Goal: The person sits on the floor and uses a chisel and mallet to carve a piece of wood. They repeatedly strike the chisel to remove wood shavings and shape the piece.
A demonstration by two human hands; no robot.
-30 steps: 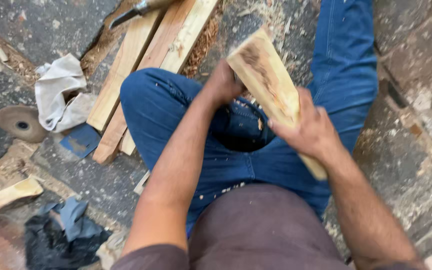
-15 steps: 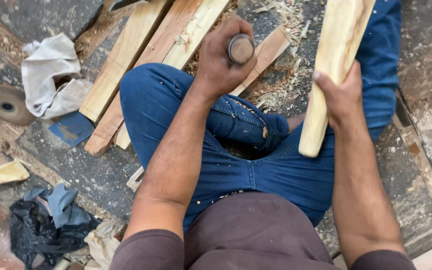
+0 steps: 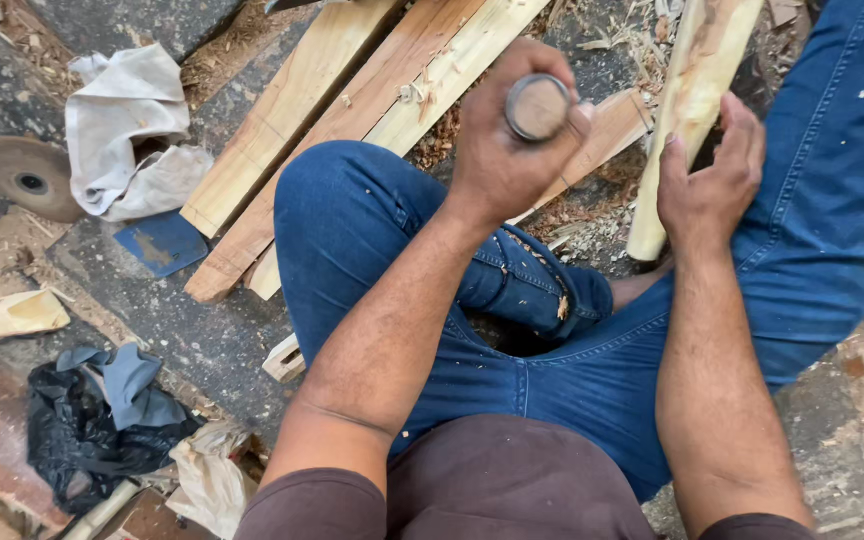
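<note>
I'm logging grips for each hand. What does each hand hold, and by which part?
The left hand grips a round wooden handle near its butt end. The right hand holds a wood billet near its lower end.

Rough pale wood billet point(image 3: 697, 110); matt denim jeans point(image 3: 832, 190).

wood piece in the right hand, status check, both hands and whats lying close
Left hand fisted on round tool handle. Right hand grips pale wood piece, held on end near the knee. Planks and shavings underneath.
</note>
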